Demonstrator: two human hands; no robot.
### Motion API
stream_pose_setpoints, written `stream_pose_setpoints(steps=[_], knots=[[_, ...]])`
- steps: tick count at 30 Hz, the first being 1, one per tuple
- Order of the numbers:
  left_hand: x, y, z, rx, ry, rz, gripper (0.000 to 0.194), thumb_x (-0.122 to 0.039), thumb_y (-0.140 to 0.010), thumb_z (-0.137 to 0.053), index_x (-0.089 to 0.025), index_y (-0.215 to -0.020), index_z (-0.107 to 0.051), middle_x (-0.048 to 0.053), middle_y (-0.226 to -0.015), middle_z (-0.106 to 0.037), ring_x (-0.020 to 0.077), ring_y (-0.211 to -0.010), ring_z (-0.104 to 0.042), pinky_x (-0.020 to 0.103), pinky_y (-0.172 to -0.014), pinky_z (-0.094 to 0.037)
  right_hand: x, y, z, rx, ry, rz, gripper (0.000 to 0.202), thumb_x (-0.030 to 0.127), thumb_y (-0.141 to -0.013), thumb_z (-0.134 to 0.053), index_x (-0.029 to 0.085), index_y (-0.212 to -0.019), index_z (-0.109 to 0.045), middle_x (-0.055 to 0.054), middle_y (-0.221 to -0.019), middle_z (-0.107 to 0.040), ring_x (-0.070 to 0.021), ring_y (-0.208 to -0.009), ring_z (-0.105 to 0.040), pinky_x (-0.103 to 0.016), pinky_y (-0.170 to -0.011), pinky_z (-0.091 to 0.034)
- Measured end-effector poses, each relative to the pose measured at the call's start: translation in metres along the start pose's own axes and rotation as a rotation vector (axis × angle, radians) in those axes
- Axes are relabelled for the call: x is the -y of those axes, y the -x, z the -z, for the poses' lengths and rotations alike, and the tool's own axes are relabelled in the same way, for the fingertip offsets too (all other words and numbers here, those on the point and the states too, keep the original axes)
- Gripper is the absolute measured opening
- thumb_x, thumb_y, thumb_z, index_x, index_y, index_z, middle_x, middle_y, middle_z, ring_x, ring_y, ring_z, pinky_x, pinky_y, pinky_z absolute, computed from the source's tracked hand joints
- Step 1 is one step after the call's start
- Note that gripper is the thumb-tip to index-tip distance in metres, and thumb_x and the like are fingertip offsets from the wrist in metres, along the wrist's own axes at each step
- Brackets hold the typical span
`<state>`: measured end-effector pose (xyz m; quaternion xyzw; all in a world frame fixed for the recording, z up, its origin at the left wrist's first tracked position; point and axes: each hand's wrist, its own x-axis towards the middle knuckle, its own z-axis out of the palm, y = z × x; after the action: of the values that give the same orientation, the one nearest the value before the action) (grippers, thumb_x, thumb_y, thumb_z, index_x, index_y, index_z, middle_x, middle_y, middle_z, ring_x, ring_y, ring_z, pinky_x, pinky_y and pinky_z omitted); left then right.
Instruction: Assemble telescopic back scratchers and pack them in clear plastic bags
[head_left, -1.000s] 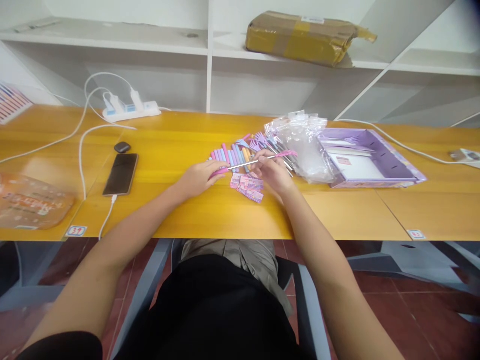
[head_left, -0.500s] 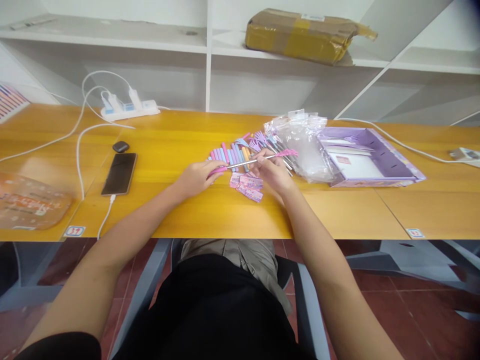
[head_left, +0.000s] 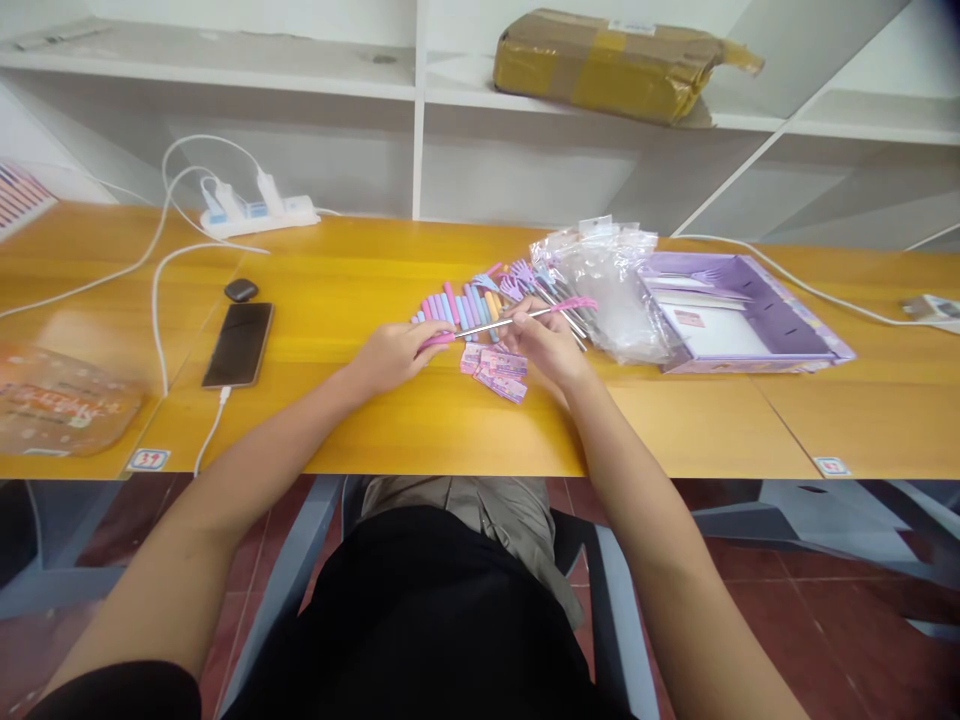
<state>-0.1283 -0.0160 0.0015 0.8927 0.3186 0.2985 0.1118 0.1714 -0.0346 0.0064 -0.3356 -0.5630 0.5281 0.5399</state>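
A back scratcher (head_left: 484, 327) with a metal rod, a pink handle and a pink hand-shaped head spans both hands. My left hand (head_left: 397, 355) is closed round its pink handle. My right hand (head_left: 541, 340) pinches the rod near the pink head. Just beyond, a row of pink, blue, purple and orange handles (head_left: 459, 305) lies on the table. Purple and blue hand-shaped heads (head_left: 517, 279) and metal rods (head_left: 574, 315) are heaped behind my right hand. Small pink printed cards (head_left: 496, 370) lie in front of the handles, between my hands.
Clear plastic bags (head_left: 611, 290) are piled to the right, against a purple box (head_left: 787, 357) holding papers and a purple piece. At left are a phone (head_left: 238, 345) on a cable, a small black case (head_left: 241, 290), a power strip (head_left: 259, 217) and an orange printed bag (head_left: 64, 400). A taped carton (head_left: 600, 65) sits on the shelf.
Both hands keep their hold on the back scratcher and have barely moved. The whole view has shifted very slightly.
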Motion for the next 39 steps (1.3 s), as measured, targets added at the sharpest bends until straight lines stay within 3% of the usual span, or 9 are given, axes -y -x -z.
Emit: stream_pose_setpoints(steps=[15,27,39], knots=[[-0.0004,0.0001,0.0002,0.01,0.0,-0.018,0.04,-0.049,-0.117,-0.054,-0.024,-0.136,-0.079,0.007,-0.105,-0.088,0.0199,-0.087,-0.081,0.032,-0.086,-0.06,-0.0018,0.0014,-0.0041,0.013,0.027,-0.013,0.053,0.071,-0.084,-0.096,0.028,-0.092,-0.067,0.001,-0.079,-0.073,-0.0157,-0.059,-0.056,-0.032,-0.058,-0.05],[-0.0021,0.0005,-0.0006,0.022,-0.028,-0.008,0.04,-0.048,-0.117,-0.054,-0.024,-0.139,-0.078,0.008,-0.118,-0.089,0.0206,-0.093,-0.082,0.032,-0.087,-0.06,-0.0021,0.0023,-0.0086,0.015,0.023,-0.008,0.052,0.069,-0.084,-0.096,0.028,-0.088,-0.065,0.001,-0.079,-0.074,-0.0152,-0.059,-0.056,-0.032,-0.06,-0.05],[-0.0043,0.0008,-0.001,0.022,-0.051,-0.008,0.041,-0.049,-0.118,-0.053,-0.024,-0.137,-0.078,0.009,-0.116,-0.089,0.0213,-0.093,-0.082,0.032,-0.085,-0.059,-0.0036,0.0039,-0.0091,0.039,0.024,0.003,0.052,0.069,-0.086,-0.096,0.027,-0.088,-0.065,0.001,-0.08,-0.075,-0.0145,-0.059,-0.058,-0.032,-0.06,-0.051]])
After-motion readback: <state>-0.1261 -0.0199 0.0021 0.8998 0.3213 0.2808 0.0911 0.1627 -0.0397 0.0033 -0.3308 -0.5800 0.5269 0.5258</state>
